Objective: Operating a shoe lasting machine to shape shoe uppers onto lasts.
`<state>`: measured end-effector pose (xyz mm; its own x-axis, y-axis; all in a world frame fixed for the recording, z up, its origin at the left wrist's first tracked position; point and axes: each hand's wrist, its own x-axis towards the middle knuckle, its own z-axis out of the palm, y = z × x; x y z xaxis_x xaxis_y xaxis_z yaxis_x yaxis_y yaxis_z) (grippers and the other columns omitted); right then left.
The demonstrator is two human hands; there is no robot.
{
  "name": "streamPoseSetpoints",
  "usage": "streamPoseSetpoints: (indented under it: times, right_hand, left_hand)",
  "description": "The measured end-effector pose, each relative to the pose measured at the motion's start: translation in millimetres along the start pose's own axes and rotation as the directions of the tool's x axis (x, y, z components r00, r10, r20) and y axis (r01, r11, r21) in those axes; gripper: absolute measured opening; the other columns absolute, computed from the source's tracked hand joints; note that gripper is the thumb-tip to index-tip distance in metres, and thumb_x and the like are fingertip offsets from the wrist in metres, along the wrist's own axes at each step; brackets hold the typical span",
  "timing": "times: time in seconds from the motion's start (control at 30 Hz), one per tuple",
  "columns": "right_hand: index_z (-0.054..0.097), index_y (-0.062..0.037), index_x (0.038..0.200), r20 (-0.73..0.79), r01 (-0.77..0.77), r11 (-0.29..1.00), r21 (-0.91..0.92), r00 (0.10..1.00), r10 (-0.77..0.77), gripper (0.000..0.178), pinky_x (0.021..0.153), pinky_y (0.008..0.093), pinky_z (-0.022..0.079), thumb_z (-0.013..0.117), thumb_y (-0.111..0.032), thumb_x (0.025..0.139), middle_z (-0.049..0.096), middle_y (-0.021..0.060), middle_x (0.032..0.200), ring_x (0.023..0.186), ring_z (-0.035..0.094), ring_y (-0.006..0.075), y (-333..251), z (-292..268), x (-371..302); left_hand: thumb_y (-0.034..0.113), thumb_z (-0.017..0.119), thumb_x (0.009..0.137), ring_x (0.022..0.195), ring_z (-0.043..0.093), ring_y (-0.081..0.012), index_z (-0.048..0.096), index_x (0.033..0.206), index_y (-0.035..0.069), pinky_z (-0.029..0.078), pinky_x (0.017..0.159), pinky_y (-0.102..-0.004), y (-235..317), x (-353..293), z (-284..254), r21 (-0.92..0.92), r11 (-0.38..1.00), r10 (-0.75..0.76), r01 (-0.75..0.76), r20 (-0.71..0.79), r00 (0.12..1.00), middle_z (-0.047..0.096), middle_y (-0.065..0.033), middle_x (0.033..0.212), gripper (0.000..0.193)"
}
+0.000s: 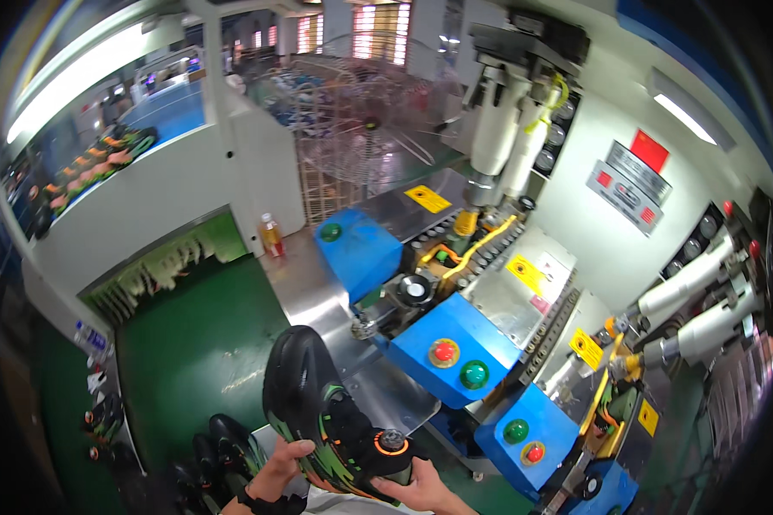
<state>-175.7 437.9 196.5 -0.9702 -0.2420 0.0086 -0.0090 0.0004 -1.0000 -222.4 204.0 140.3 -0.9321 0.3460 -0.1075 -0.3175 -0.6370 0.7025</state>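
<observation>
A black sports shoe (331,412) with green and orange patterning is held up in front of me, its toe pointing away. My left hand (276,470) is closed on the shoe's left side, the thumb lying along the upper. At the heel end, my right hand (421,489) grips the right side near the collar. A round dark grey plug (392,441) ringed in orange shows in the shoe's opening. Below and left of it, several similar shoes (232,438) stand close together, partly cut off by my left forearm.
A machine with blue control boxes (455,343), red and green buttons and white cylinders (496,129) stands to the right. A steel tabletop (305,287) adjoins a green surface (206,335). A bottle (271,234) stands at the back. More shoes (86,167) line a far-left shelf.
</observation>
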Motion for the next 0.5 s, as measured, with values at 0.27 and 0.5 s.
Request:
streamPoseSetpoints:
  times: [0.27, 0.5]
  right_hand:
    - [0.061, 0.0008, 0.108, -0.136, -0.064, 0.998, 0.017, 0.989, 0.066, 0.039, 0.083, 0.0328, 0.049, 0.073, -0.014, 0.075, 0.066, 0.0072, 0.095, 0.086, 0.06, 0.0163, -9, -7, -10]
    - [0.03, -0.0007, 0.141, 0.032, -0.032, 0.999, 0.024, 0.999, 0.031, 0.072, 0.106, 0.0344, 0.033, 0.069, -0.014, 0.081, 0.047, 0.0143, 0.132, 0.122, 0.045, 0.0213, 1, -20, -13]
  left_hand:
    - [0.017, 0.069, 0.068, 0.107, 0.06, -0.0297, 0.037, 0.135, -0.002, 0.05, 0.094, -0.0415, 1, 12, 22, 0.042, 0.999, 0.027, -0.025, -0.051, 0.998, 0.057, -0.0153, 0.12, 0.076]
    - [0.039, 0.06, 0.073, 0.108, 0.059, -0.0287, 0.046, 0.13, -0.003, 0.048, 0.095, -0.0407, -18, 19, 15, 0.105, 0.991, -0.092, 0.083, 0.09, 0.992, 0.058, -0.0153, 0.124, 0.072]
